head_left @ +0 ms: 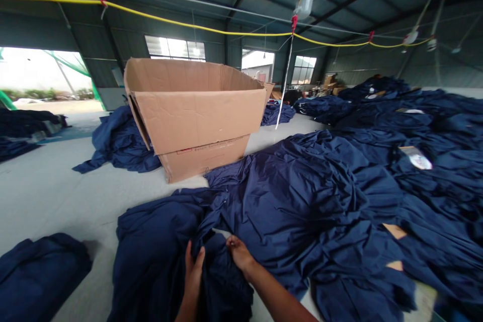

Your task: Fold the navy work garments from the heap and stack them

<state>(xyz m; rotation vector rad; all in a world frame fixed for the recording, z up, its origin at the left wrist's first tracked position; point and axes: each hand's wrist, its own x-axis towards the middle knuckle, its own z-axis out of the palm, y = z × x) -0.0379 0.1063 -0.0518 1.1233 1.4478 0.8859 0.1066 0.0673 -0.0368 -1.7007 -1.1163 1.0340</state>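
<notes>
Piles of dark blue fabric [287, 196] spread over the floor in front of me and to the right. My left hand [193, 267] rests against a bundle of this fabric at the lower middle, thumb and fingers apart, with part of the fingers hidden in the folds. Just to its right, my right hand [238, 253] has its fingers closed in a pinch at the fabric's edge; what sits between the fingertips is too small to make out. Folds of blue cloth [222, 271] lie between and below the two hands.
Beyond the fabric stands a large open cardboard box [199, 118]. A separate blue bundle [41, 276] lies at the lower left on the grey floor [75, 201]. A white cord [286, 80] hangs from a yellow cable [196, 25] overhead.
</notes>
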